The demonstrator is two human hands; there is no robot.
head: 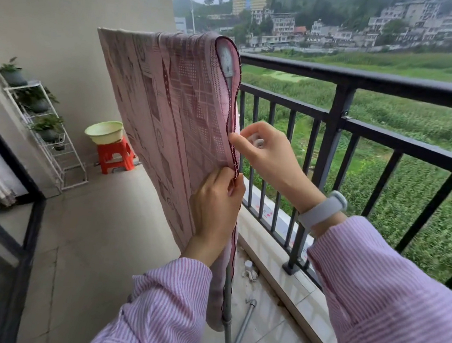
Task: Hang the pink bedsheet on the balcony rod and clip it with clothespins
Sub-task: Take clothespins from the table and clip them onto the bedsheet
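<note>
Item: pink bedsheet (170, 106), patterned, with a dark red scalloped hem, was draped over the top of a standing drying rack whose grey pole (226, 322) showed below the cloth; the sheet hung in two layers just inside the black balcony railing (364, 82), apart from it. Left hand (216, 206): its grip was closed on the sheet's near vertical edge, fingers and thumb curled round both layers low on the hem. Right hand (264, 153): placed just above the left, forefinger and thumb pinched the same hem from the railing side; a small pale object (259, 142) was tucked among its curled fingers, too hidden to identify. The sheet thus lay between the two hands, its edge running through both grips. Right wrist carried a grey band (322, 211); both sleeves were pink-striped. Background, left: white wire plant stand (64, 168) with potted plants, and a pale green basin (104, 132) set on a red plastic stool (115, 157) against the wall. Beyond the railing: green fields and hillside buildings.
</note>
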